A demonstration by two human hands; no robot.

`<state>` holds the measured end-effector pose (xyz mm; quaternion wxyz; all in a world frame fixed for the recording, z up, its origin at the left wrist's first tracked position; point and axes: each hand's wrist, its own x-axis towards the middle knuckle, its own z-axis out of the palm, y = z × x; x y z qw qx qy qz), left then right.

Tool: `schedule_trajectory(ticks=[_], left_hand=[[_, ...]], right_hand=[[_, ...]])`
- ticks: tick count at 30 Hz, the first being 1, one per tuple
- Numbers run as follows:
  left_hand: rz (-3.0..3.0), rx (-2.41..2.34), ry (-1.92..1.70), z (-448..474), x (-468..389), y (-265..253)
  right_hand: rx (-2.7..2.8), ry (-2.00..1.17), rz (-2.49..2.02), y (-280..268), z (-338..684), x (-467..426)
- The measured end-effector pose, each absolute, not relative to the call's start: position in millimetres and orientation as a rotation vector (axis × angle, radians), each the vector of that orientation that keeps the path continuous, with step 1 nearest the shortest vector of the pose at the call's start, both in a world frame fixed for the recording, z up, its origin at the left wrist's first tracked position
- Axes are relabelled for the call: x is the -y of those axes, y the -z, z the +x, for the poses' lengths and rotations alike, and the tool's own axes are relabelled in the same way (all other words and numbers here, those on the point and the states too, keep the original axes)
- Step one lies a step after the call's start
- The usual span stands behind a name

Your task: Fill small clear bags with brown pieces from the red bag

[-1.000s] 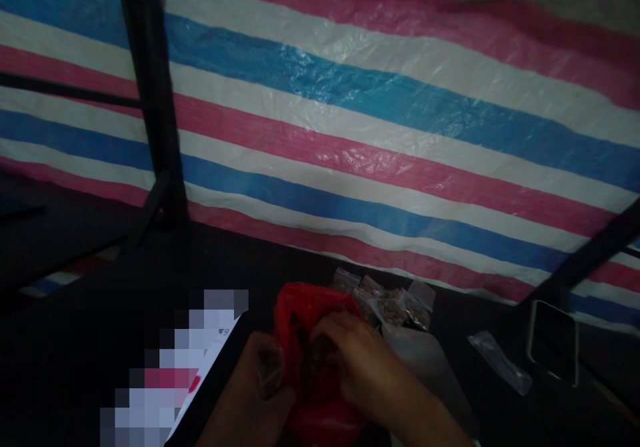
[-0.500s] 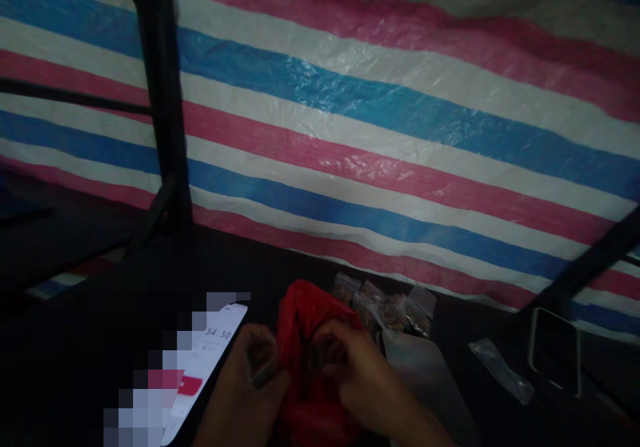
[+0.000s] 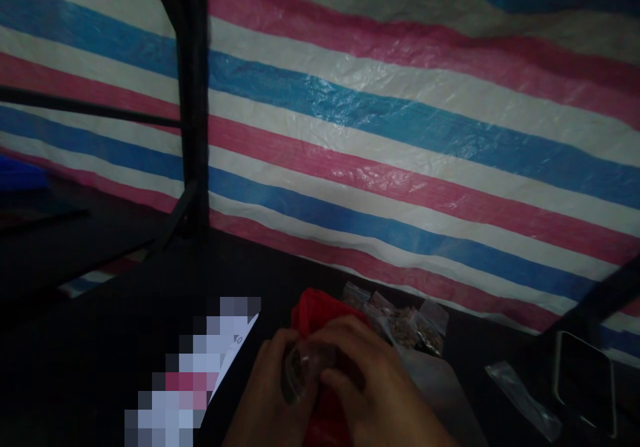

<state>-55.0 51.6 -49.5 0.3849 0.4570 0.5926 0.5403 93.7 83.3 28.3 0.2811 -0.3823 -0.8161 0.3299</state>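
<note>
My left hand (image 3: 275, 383) is closed round a small clear plastic bag (image 3: 299, 370), its mouth facing up. Over the bag's opening, my right hand (image 3: 367, 373) has its fingers bent, the tips at or just inside the opening. Whether those fingertips pinch anything is hidden. Beneath and behind both hands lies a red plastic bag (image 3: 320, 305), partly covered by them. Just beyond the right hand sit several small clear bags (image 3: 405, 327) filled with brownish bits.
A lit phone screen (image 3: 225, 380), partly pixelated, lies left of my hands. A pale translucent sheet (image 3: 440, 383), a flat clear bag (image 3: 523, 397) and a light-rimmed rectangular device (image 3: 585, 380) lie to the right. Striped sheeting (image 3: 375, 133) and a dark post (image 3: 195, 113) stand behind.
My right hand has come out of the red bag and moved left to the small clear bag in my left hand. The view has shifted slightly.
</note>
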Motion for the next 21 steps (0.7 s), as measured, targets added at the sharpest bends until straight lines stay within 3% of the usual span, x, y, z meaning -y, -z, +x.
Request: schedule_trajectory(ticks=[6, 13, 21], left_hand=[[1.176, -1.551, -1.388, -53.3, -49.3, 49.1], [1.252, -1.534, -1.479, -60.2, -55.8, 61.5], [1.468, -1.851, -1.889, -73.9, -67.3, 83.0]], right_hand=[[2.461, -0.604, -0.923, -40.1, 87.1, -79.6], [2.347, -0.449, -0.931, -29.6, 96.4, -84.7], [2.28, -0.528, -1.23, -7.0, 104.1, -88.5]])
